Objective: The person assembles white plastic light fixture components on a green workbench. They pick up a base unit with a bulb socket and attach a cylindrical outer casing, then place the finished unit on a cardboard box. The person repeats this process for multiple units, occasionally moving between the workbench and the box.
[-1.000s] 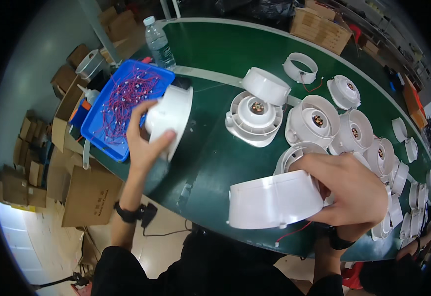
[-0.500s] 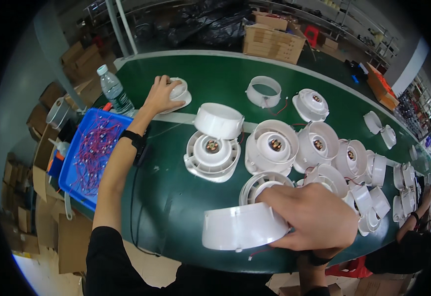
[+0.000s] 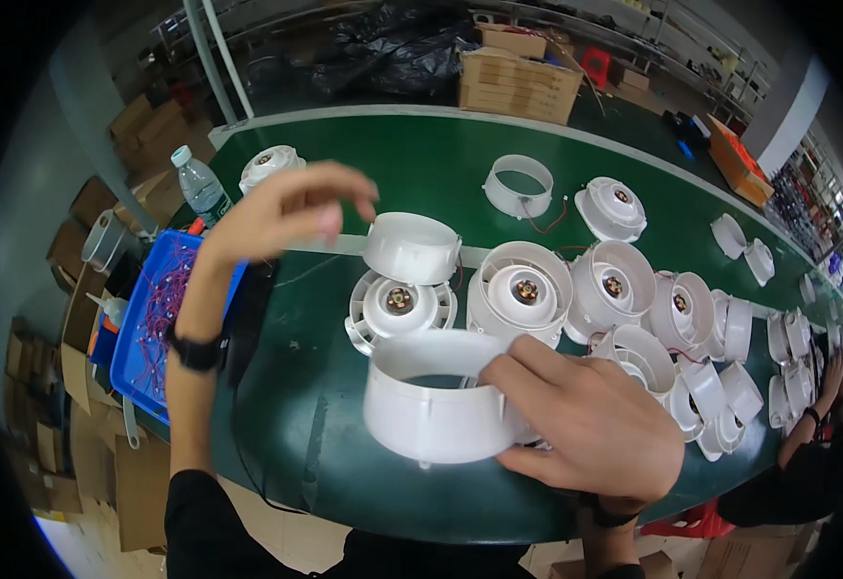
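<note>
My right hand point(image 3: 595, 420) grips a white plastic ring point(image 3: 441, 425) by its right side, thumb below and fingers at the rim. It is held tilted above the front of the green table. My left hand point(image 3: 296, 212) is raised, empty, fingers spread and slightly blurred. Behind it a white fan base point(image 3: 272, 164) with a round hub sits at the far left. Just right of that hand, another white ring point(image 3: 412, 249) leans on a fan base point(image 3: 397, 307). To the right stands a fan base with a ring around it point(image 3: 523, 287).
Several white fan housings point(image 3: 612, 280) spread rightward over the green table point(image 3: 286, 376). A loose ring point(image 3: 520, 185) with a red wire lies at the back. On the left are a blue tray point(image 3: 137, 338) of wires and a water bottle point(image 3: 199, 186). A co-worker's hand point(image 3: 834, 376) shows far right.
My left hand has let go of the white fan base at the back left and swung to the right and nearer. The ring in my right hand has been raised and tipped, showing its opening.
</note>
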A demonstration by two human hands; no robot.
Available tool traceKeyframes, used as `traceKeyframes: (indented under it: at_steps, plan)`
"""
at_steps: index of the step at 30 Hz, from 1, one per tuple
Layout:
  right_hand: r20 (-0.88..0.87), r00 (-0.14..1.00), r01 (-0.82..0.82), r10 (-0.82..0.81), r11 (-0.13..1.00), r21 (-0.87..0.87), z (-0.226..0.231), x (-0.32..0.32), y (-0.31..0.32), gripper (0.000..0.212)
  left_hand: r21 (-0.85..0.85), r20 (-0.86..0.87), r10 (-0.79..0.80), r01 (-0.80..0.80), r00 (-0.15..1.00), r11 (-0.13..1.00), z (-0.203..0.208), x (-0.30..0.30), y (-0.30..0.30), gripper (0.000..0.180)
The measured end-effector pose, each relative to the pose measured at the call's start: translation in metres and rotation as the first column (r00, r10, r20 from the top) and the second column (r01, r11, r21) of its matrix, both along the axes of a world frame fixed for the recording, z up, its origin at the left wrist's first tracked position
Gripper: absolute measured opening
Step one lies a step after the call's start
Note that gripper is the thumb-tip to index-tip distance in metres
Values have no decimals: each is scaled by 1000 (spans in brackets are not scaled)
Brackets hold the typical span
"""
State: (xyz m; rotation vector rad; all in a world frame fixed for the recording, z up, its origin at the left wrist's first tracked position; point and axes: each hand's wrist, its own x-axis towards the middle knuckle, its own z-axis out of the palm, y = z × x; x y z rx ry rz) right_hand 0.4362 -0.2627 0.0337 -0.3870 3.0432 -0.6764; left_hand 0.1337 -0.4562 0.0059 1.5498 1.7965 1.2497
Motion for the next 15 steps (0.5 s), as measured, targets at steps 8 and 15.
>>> traceKeyframes:
  at_steps: [8, 15]
  plan:
    - [-154, 986, 40, -55, 994, -97, 2, -2, -5, 61, -222, -325, -450, 396, 831, 891, 44, 87, -34, 19]
    - [-240, 967, 27, -83, 973, -227, 20, 16, 13, 47, 97, -576, 425, -457, 699, 884, 3, -60, -16, 22]
